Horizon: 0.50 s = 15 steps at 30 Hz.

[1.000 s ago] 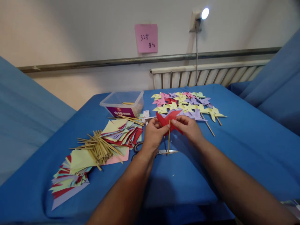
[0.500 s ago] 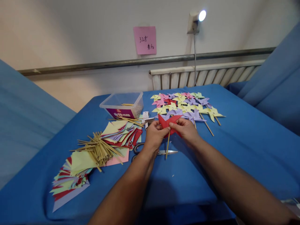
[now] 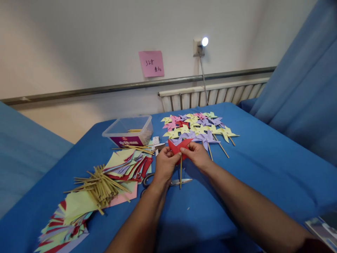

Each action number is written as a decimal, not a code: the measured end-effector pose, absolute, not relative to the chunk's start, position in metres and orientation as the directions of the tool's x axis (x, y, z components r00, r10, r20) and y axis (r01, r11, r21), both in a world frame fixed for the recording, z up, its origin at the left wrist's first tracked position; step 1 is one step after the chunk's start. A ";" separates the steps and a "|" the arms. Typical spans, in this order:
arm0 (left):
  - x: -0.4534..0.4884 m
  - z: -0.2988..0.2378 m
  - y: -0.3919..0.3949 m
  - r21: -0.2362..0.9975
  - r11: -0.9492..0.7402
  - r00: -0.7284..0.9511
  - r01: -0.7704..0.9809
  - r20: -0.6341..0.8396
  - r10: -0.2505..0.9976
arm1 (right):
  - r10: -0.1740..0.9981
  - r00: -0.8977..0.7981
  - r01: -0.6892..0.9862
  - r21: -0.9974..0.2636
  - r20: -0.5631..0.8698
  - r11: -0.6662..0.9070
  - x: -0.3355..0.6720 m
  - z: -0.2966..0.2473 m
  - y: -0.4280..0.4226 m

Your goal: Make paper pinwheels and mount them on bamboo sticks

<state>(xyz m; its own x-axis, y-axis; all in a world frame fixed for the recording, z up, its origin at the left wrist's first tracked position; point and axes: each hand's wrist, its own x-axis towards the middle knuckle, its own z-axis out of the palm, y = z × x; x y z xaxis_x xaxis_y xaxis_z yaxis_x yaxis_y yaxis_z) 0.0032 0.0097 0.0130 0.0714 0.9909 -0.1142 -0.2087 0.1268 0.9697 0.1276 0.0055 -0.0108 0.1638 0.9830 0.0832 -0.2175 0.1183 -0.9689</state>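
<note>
Both my hands hold a red paper pinwheel (image 3: pixel 176 146) over the blue table (image 3: pixel 252 168). My left hand (image 3: pixel 164 165) pinches its lower left part, and a thin wooden stick (image 3: pixel 180 173) hangs down from between my fingers. My right hand (image 3: pixel 198 156) pinches the pinwheel's right side. Just behind them lies a group of several finished pinwheels (image 3: pixel 196 127) in yellow, purple, pink and red, some with sticks pointing towards me.
Scissors (image 3: pixel 171 181) lie under my hands. To the left are cut paper squares (image 3: pixel 129 162), a bundle of wooden sticks (image 3: pixel 101 182) and a second paper pile (image 3: pixel 65 218). A clear plastic box (image 3: pixel 129 130) stands behind them. Blue curtain hangs at right.
My head has tilted up and turned, so the whole scene sits lower and further left. My hands stay closed on the red pinwheel, held a little lower.
</note>
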 end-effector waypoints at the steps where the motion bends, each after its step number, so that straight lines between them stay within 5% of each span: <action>1: 0.003 0.012 0.010 0.971 0.125 0.065 -0.205 -0.114 0.991 | 0.984 0.162 -0.225 -0.968 0.080 0.115 0.127 -0.011 0.006; 15: -0.002 0.011 0.015 0.971 0.158 0.078 -0.180 -0.146 0.986 | 0.985 0.166 -0.260 -0.961 0.053 0.095 0.125 -0.015 0.007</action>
